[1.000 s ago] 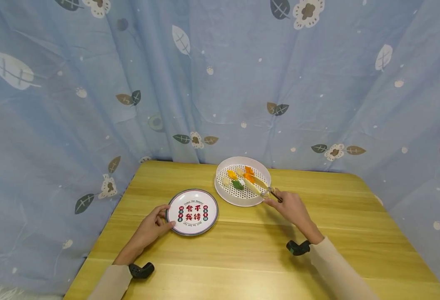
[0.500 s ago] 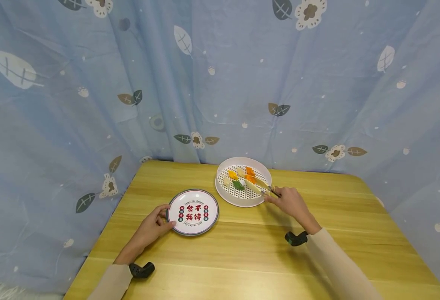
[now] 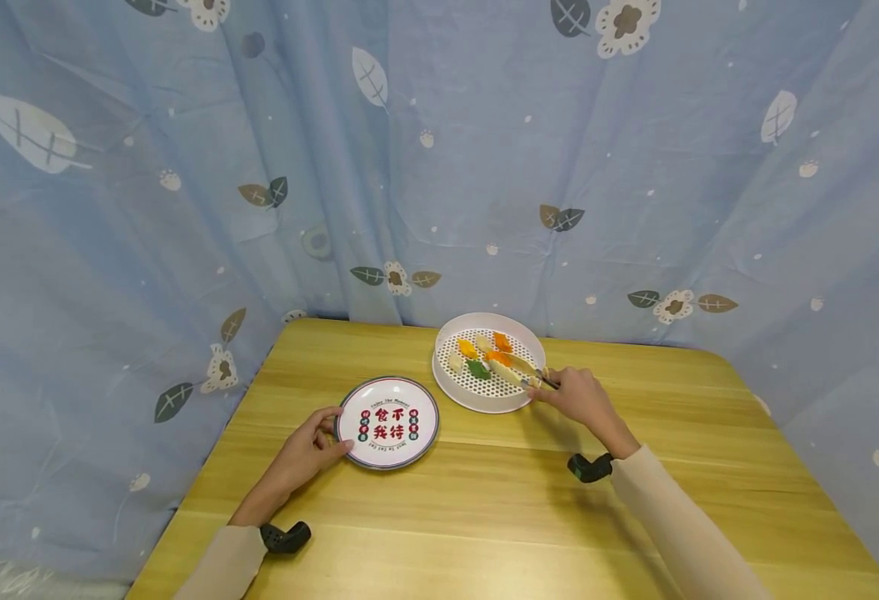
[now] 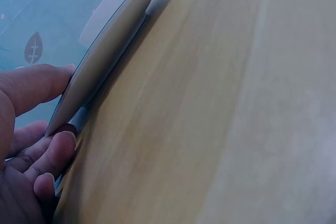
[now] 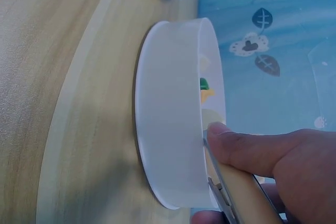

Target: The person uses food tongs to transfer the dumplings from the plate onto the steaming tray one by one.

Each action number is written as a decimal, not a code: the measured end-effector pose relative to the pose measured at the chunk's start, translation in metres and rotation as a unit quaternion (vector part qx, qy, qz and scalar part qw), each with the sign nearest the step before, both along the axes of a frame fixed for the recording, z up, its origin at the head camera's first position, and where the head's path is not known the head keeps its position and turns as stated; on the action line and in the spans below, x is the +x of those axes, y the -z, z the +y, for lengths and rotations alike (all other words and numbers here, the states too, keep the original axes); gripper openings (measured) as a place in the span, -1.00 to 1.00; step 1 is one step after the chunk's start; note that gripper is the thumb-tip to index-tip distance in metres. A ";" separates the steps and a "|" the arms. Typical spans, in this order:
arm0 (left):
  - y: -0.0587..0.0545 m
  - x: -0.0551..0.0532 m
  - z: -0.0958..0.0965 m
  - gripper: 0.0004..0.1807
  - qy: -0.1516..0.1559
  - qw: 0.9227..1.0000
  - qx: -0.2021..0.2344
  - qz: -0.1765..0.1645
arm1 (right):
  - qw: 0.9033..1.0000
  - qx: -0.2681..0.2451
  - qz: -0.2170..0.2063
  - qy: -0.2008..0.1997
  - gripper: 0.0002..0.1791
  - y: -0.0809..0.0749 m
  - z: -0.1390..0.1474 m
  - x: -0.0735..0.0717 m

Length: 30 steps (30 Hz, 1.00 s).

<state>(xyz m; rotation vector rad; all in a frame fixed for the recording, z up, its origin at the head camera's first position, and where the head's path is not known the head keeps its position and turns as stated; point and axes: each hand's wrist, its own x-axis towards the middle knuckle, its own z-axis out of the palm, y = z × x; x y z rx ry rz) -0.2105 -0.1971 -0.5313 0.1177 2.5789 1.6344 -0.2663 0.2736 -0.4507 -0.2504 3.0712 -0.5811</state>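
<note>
My left hand (image 3: 306, 454) pinches the near-left rim of a white plate (image 3: 387, 454) with red and dark lettering, thumb on the upper side. In the left wrist view, the plate (image 4: 102, 56) shows edge-on, with fingers under its rim. My right hand (image 3: 580, 396) holds tongs (image 3: 506, 372) with pale yellowish arms, reaching into a round white steamer basket (image 3: 476, 403). Their tips are at an orange dumpling-like piece (image 3: 497, 358); whether they grip it, I cannot tell. The right wrist view shows the thumb on the tongs (image 5: 244, 192) beside the basket wall (image 5: 170, 108).
Inside the basket lie other small pieces: a yellow one (image 3: 466, 348), a green one (image 3: 478, 369), another orange one (image 3: 502, 342) and pale ones. Plate and basket stand close together on the wooden table (image 3: 454, 517). A blue patterned curtain (image 3: 469, 167) hangs behind the table.
The right hand and wrist have shifted slightly forward and left, with the tongs still at the orange piece. The left hand stays on the plate rim. The whole view has drifted a little.
</note>
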 end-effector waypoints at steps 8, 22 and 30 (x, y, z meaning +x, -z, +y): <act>0.000 0.000 0.001 -0.30 0.000 1.000 0.002 0.000 | 1.000 -0.006 0.008 0.010 -0.25 0.000 0.002 0.004; -0.002 0.000 0.000 -0.28 0.007 1.000 0.004 0.005 | 0.997 -0.038 0.074 0.010 -0.18 0.008 0.006 0.020; 0.000 0.000 0.000 -0.28 0.005 1.000 -0.005 0.002 | 0.992 -0.048 0.119 -0.018 -0.50 0.009 -0.004 0.028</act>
